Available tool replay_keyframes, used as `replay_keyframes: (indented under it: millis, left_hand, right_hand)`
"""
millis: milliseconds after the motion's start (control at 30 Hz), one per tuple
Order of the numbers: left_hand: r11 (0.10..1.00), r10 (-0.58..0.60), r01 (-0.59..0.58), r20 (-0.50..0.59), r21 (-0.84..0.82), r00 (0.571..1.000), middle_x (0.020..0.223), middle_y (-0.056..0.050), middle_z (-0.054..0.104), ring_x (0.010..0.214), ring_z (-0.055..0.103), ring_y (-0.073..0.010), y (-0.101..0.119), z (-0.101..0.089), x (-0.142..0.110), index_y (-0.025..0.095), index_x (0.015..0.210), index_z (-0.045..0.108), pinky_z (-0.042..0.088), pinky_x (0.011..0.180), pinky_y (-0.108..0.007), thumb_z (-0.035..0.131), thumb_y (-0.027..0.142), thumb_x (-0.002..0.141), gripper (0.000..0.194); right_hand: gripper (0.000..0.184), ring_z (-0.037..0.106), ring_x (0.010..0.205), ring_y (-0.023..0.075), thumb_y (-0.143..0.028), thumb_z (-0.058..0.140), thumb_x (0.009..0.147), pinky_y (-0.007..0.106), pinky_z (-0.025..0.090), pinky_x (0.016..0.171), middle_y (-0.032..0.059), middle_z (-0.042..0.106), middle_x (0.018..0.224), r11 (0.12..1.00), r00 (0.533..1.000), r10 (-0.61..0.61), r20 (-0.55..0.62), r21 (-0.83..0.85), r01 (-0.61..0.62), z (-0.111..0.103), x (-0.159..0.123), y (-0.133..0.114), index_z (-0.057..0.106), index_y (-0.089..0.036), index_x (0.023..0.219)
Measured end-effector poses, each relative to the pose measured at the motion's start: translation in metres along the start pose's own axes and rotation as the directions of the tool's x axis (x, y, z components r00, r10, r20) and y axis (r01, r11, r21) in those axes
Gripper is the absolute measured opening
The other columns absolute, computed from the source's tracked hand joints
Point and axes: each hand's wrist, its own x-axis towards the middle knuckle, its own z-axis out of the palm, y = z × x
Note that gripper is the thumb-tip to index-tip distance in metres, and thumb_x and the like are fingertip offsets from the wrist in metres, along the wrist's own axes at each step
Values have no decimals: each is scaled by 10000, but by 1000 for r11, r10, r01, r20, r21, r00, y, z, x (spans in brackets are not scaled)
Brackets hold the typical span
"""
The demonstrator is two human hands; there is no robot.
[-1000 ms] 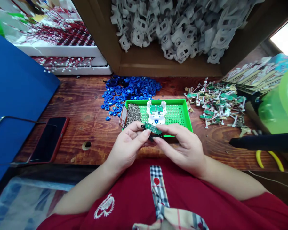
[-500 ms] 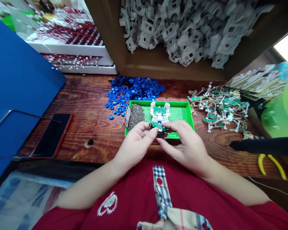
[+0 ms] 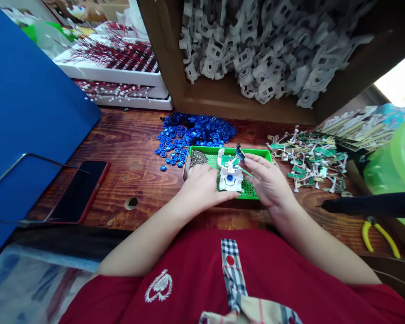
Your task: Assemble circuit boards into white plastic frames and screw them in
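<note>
My left hand [image 3: 202, 185] is closed at the left and near edges of a white plastic housing [image 3: 235, 183], its thumb stretched along the near edge; the fingertips are hidden. A blue button with a curved black line shows on that housing, and a green circuit board [image 3: 225, 159] lies in its far part. Between thumb and fingers, my right hand [image 3: 269, 179] holds up a small circuit board with dark parts [image 3: 239, 153], tilted above the housing. Underneath is a green perforated tray [image 3: 261, 153], with many small screws [image 3: 198, 157] at its left end.
Blue buttons [image 3: 192, 132] lie behind the tray, small wired boards [image 3: 319, 157] to the right. A carton [image 3: 216, 96] of white housings stands at the back. A phone [image 3: 79, 191] is at left; a black screwdriver-like tool [image 3: 367, 206] and yellow-handled pliers [image 3: 380, 236] are at right.
Both hands were together on the small board at the tray's near edge. My left hand has let go and moved to the housing; my right hand has lifted the board and tilted it.
</note>
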Motion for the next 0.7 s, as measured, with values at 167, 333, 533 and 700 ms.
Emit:
replay_keyframes:
  millis: [167, 333, 533, 700]
  left_hand:
    - [987, -92, 87, -24, -137, 995, 962, -150, 603, 1037, 510, -391, 3, 6, 3, 147, 926, 607, 354, 908, -521, 637, 606, 649, 537]
    - [724, -200, 159, 16, -672, 980, 1062, -111, 617, 959, 617, -273, 7, 9, -8, 191, 1092, 424, 461, 821, -406, 714, 436, 672, 567]
    - [242, -162, 181, 145, -953, 976, 1210, -101, 585, 1036, 612, -204, 23, 11, -19, 203, 1203, 309, 469, 871, -336, 707, 239, 717, 629]
    - [150, -187, 168, 138, -974, 973, 1278, -123, 541, 1145, 551, -194, 32, 10, -25, 159, 1235, 315, 426, 950, -298, 677, 173, 740, 613]
  right_hand:
    - [444, 623, 779, 130, -357, 796, 566, 255, 506, 694, 22, 656, 873, 1000, 1000, 12, 22, -15, -12, 4, -5, 4, 606, -177, 925]
    - [440, 627, 865, 149, -363, 791, 574, 304, 525, 798, 20, 638, 949, 993, 991, -119, 58, 11, 119, 4, -19, -1, 605, -206, 940]
    - [336, 610, 880, 116, -290, 721, 711, 237, 539, 767, 13, 620, 1004, 882, 888, -413, 202, -155, 445, 1, -39, -5, 598, -255, 1021]
    - [403, 572, 978, 168, -240, 684, 747, 321, 519, 853, 50, 572, 1077, 477, 651, -728, 214, -524, 706, -7, -37, -15, 545, -253, 1126]
